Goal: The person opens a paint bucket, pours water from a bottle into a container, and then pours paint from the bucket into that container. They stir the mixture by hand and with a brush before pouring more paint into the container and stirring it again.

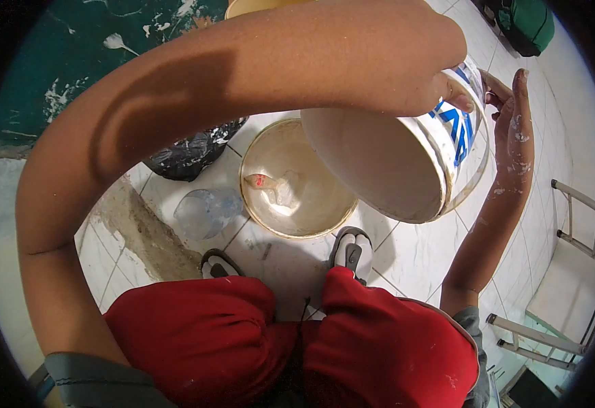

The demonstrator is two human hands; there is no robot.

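Observation:
A white bucket [386, 160] with blue markings is tilted, its mouth turned down and to the left, over a second bucket. My left hand [447, 85] reaches across from the left and is closed on the upper side of the tilted bucket. At that bucket's right, my right hand [511, 129], smeared with white, supports it with its fingers near the base, partly hidden. The lower bucket [253, 204] stands on the floor, its rim partly covered by the tilted one. Inside it lie a pale scrap with a red mark [260, 181] and some whitish material.
A clear plastic bag or container [205, 213] and a black plastic bag [188, 156] lie left of the lower bucket. A ladder [569, 194] is at the right. A green bag [525, 27] sits at the far right. The white tiled floor [277, 268] has a rough grey strip.

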